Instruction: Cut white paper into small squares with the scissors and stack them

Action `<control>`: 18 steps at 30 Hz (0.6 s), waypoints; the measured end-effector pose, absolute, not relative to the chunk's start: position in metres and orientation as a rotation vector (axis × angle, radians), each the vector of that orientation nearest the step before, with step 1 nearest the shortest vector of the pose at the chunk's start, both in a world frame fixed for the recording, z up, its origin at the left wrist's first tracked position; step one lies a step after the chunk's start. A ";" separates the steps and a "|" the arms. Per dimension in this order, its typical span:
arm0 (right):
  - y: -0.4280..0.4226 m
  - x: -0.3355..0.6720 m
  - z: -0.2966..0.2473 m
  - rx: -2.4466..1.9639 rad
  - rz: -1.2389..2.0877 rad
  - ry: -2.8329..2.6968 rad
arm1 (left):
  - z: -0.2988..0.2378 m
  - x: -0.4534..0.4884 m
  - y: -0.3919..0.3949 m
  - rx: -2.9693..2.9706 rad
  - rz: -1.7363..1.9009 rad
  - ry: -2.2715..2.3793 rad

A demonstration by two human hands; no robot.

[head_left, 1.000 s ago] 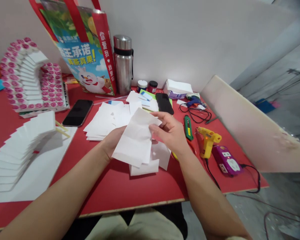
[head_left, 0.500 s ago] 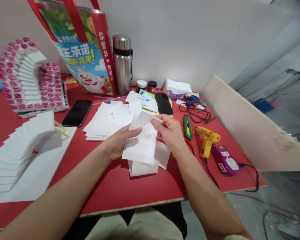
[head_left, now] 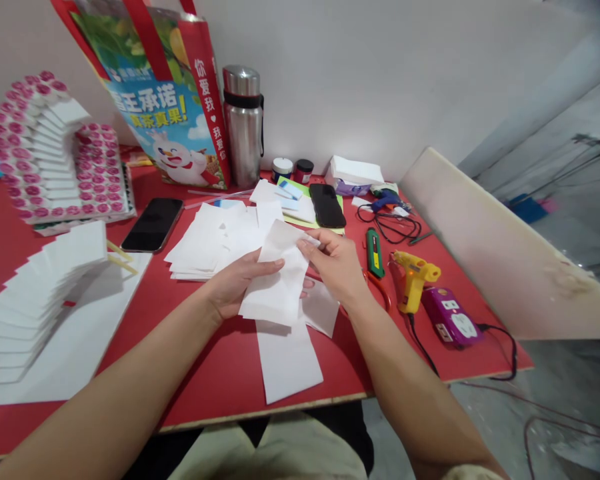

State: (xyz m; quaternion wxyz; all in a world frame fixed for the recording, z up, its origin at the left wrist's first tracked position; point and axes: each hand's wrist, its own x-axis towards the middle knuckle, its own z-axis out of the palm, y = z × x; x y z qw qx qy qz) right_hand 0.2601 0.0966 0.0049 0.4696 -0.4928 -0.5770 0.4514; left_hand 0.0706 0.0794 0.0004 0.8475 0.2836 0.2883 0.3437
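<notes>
My left hand (head_left: 241,283) grips a sheet of white paper (head_left: 279,287) by its left side, the thumb lying across the front. At the sheet's upper right edge, my right hand (head_left: 333,264) pinches the paper between thumb and fingers. The sheet is held tilted above the table. Under it lie a white paper strip (head_left: 287,367) reaching toward the table's front edge and another white piece (head_left: 321,308) to its right. A stack of white paper (head_left: 207,243) sits just beyond my left hand. Orange-handled scissors (head_left: 380,291) are partly hidden by my right forearm.
On the red table (head_left: 215,380), a green utility knife (head_left: 375,253), yellow glue gun (head_left: 414,277) and purple power socket (head_left: 453,318) lie right. Fanned white folded pieces (head_left: 45,300) and a phone (head_left: 153,225) lie left. A steel flask (head_left: 243,130) and bag (head_left: 180,120) stand behind.
The lower white paper has unfolded or slid toward the table's front edge. The sheet in my hands has shifted slightly left, and my right fingertips have moved a little along its edge.
</notes>
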 end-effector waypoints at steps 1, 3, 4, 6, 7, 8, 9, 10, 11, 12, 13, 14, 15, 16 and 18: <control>0.097 0.260 0.005 -1.214 1.098 -1.421 | 0.000 0.071 0.080 0.597 0.725 0.615; 0.096 0.259 0.004 -1.226 1.091 -1.430 | -0.001 0.072 0.079 0.593 0.722 0.628; 0.096 0.258 0.004 -1.230 1.090 -1.435 | -0.001 0.072 0.079 0.589 0.722 0.633; 0.096 0.257 0.005 -1.235 1.080 -1.455 | -0.001 0.074 0.079 0.576 0.727 0.646; 0.096 0.258 0.006 -1.237 1.057 -1.468 | -0.001 0.075 0.080 0.570 0.733 0.651; 0.097 0.259 0.007 -1.235 1.018 -1.481 | 0.000 0.074 0.080 0.564 0.745 0.657; 0.097 0.260 0.008 -1.232 0.969 -1.489 | 0.002 0.072 0.081 0.560 0.758 0.663; 0.098 0.263 0.010 -1.229 0.918 -1.490 | 0.004 0.069 0.083 0.556 0.772 0.668; 0.098 0.266 0.012 -1.223 0.873 -1.488 | 0.007 0.066 0.085 0.558 0.797 0.670; 0.098 0.269 0.015 -1.213 0.847 -1.491 | 0.010 0.061 0.088 0.562 0.836 0.673; 0.099 0.273 0.017 -1.201 0.851 -1.507 | 0.013 0.056 0.091 0.569 0.893 0.678; 0.099 0.276 0.020 -1.194 0.888 -1.545 | 0.016 0.050 0.093 0.586 0.974 0.678; 0.098 0.279 0.022 -1.198 0.957 -1.615 | 0.018 0.046 0.096 0.602 1.064 0.680; 0.098 0.281 0.024 -1.216 1.038 -1.704 | 0.020 0.041 0.098 0.613 1.145 0.683; 0.095 0.282 0.027 -1.307 1.153 -1.888 | 0.022 0.036 0.102 0.624 1.253 0.691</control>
